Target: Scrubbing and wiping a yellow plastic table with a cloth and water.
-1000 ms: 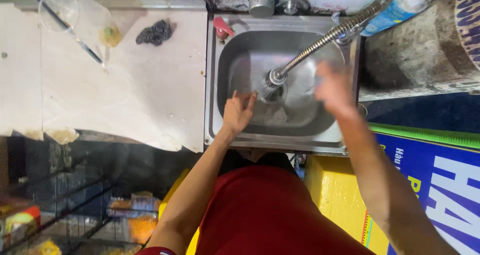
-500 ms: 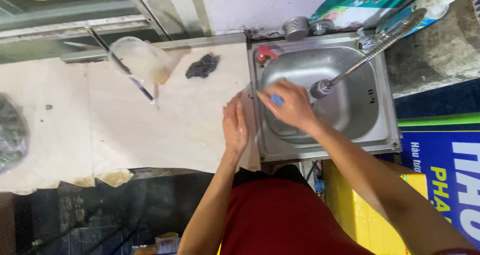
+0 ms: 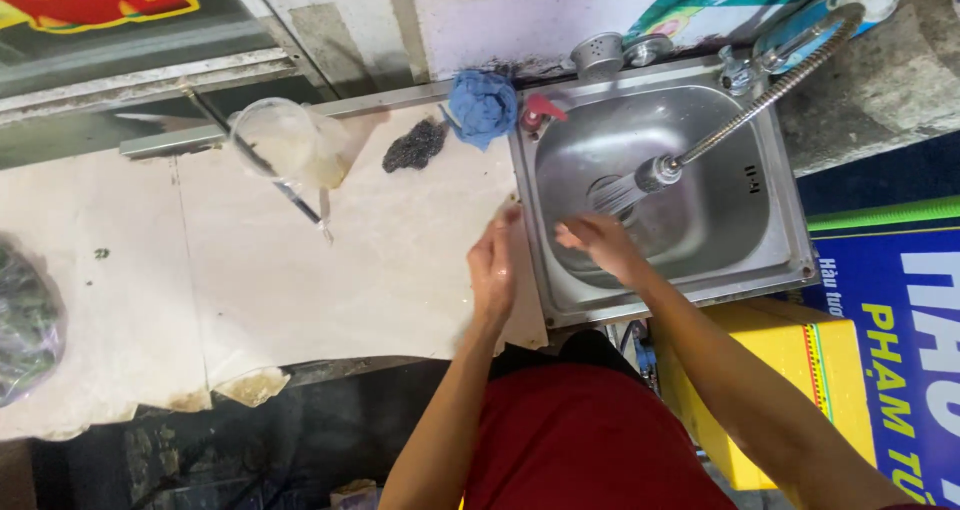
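My left hand lies flat on the pale counter, right at the steel sink's left rim, holding nothing. My right hand is inside the sink basin, fingers spread under the water spraying from the flexible faucet's head. It holds nothing. A crumpled blue cloth lies at the back of the counter by the sink's corner, apart from both hands.
A dark scrubber and a clear plastic jug with a stirrer stand at the counter's back. A red piece and metal cups sit on the sink's rim. A yellow box and a blue banner are at right, a dark bag at far left.
My right hand no longer holds the blue thing; a blue cloth now lies at the counter's back. The right hand has moved under the water. The view has shifted.
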